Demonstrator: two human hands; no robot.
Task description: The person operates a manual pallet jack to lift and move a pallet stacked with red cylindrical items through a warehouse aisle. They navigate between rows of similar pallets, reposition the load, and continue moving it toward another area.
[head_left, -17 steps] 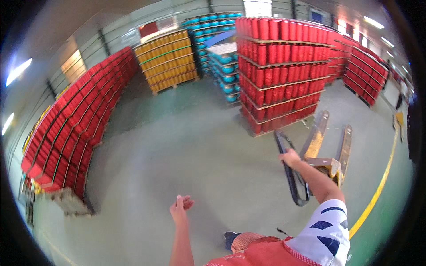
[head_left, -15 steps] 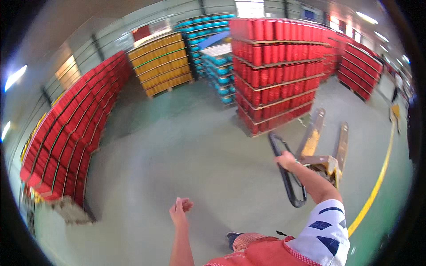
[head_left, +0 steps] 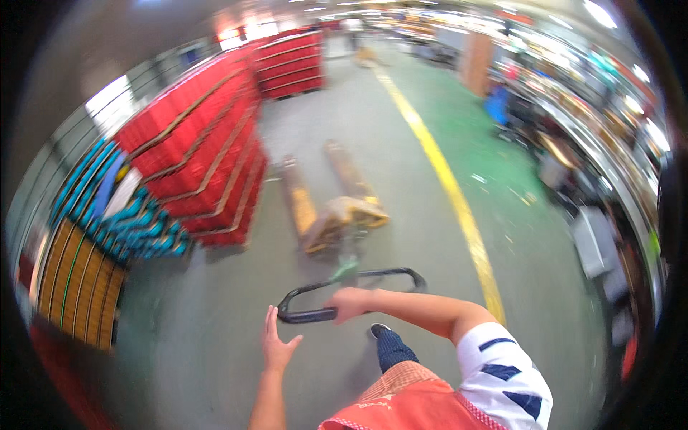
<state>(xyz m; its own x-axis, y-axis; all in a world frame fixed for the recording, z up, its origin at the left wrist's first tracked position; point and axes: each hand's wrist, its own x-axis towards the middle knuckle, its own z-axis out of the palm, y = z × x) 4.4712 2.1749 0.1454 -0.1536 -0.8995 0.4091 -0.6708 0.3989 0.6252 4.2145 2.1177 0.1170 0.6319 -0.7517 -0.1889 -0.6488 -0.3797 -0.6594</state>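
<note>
A yellow pallet jack (head_left: 347, 215) stands in front of me, its two worn forks pointing away and carrying nothing. Its black loop handle (head_left: 307, 316) is tilted toward me. My right hand (head_left: 350, 304) is wrapped round the near bar of that loop. Close to the loop's left end is my left hand (head_left: 278, 345), fingers stretched and thumb apart, holding nothing; whether its fingertips touch the bar I cannot tell.
Tall layered stacks of red cylinders (head_left: 193, 143), teal items (head_left: 147, 222) and yellow goods (head_left: 75, 283) stand left. A yellow floor line (head_left: 446, 175) runs right of the jack. Cluttered benches and a grey bin (head_left: 593, 240) line the far right. A blurred person (head_left: 353, 30) is far ahead.
My view has swung right, so the jack now lies straight ahead and the stacks sit at left. My left hand has come near the handle and its fingers have spread; my right keeps its grip.
</note>
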